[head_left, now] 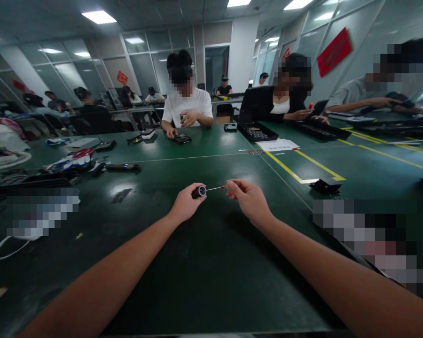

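Above the middle of the green table, my left hand [186,204] is closed around a short black cylinder [198,192]. Its round, silver-rimmed end faces right and towards me. My right hand [248,197] pinches a small screwdriver [215,188] with a thin metal shaft and a bit of red by the fingertips. The shaft points left, and its tip is at the cylinder's rimmed end; whether it touches inside I cannot tell. Most of the screwdriver's handle is hidden in my fingers.
On the green table [183,281], a black pen-like tool [123,167] and a pile of cables [75,159] lie left. A small black part [325,186] sits right, near yellow tape lines. Across, a person in white [186,110] handles a dark device; black trays [256,131] stand beyond.
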{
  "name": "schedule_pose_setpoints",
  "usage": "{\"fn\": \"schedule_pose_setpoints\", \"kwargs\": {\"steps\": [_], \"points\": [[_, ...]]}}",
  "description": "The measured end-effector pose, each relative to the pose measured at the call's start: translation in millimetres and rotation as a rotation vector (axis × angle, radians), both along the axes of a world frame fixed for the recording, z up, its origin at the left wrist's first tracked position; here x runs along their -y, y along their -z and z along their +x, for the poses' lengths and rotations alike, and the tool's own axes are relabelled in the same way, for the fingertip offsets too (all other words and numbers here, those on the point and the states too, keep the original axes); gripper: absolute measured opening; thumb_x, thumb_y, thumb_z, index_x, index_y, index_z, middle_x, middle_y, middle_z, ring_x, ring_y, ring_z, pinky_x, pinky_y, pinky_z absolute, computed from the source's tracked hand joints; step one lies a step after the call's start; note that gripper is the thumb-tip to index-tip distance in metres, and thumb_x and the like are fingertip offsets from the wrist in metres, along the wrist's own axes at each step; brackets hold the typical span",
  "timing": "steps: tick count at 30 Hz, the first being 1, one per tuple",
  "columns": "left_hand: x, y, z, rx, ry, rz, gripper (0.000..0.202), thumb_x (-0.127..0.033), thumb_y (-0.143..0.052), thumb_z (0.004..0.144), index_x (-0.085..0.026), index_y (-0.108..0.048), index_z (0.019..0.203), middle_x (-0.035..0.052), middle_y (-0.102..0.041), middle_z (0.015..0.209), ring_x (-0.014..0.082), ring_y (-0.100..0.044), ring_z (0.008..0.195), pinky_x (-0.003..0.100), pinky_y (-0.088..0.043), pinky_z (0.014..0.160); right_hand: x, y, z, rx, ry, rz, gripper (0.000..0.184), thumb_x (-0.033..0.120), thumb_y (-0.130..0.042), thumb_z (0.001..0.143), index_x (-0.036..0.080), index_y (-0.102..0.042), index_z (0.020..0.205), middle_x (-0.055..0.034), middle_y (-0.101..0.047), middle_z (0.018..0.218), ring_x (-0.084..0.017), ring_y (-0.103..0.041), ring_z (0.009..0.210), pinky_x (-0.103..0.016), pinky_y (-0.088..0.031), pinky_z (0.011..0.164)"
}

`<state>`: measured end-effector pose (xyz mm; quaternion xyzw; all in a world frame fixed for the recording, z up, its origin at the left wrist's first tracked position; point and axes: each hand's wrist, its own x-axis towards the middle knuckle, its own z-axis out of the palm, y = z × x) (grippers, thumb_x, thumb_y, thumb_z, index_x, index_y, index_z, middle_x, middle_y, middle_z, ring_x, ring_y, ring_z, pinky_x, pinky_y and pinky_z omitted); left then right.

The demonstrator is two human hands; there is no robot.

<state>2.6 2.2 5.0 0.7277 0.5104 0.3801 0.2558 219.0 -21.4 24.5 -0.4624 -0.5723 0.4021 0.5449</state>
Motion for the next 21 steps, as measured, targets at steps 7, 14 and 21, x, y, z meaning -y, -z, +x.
{"fn": "schedule_pose_setpoints", "kwargs": {"steps": [7,14,21], "points": [[-0.6,1.4,-1.0,-0.017,0.018,0.029,0.034,-0.015,-0.074,0.080,-0.023,-0.071,0.112,0.0048,-0.071,0.115,0.0247,-0.064,0.110,0.042,-0.045,0.105,4.4,-5.3,-0.7,-0.002,-0.037,0.027,0.026,0.045,-0.072,0.083,0.024,-0.078,0.097,-0.0045,-0.077,0.088,-0.019,-0.068,0.079,-0.035,-0.052,0.075],[2.4,-1.3,-0.5,-0.023,0.016,0.026,0.038,-0.015,-0.075,0.080,-0.023,-0.071,0.118,0.0049,-0.070,0.122,0.0247,-0.061,0.117,0.043,-0.043,0.109,4.9,-3.1,0.3,0.146,0.115,0.047,0.037,0.054,-0.065,0.086,0.022,-0.079,0.097,-0.0041,-0.075,0.083,-0.019,-0.064,0.073,-0.033,-0.047,0.068],[4.2,-3.0,0.2,-0.042,0.010,0.028,0.039,-0.016,-0.076,0.080,-0.024,-0.071,0.118,0.0045,-0.070,0.122,0.0244,-0.061,0.117,0.042,-0.043,0.109,6.1,-5.2,1.5,0.278,0.238,0.073,0.042,0.059,-0.061,0.087,0.023,-0.081,0.092,-0.0042,-0.075,0.080,-0.021,-0.064,0.072,-0.032,-0.043,0.065]]}}
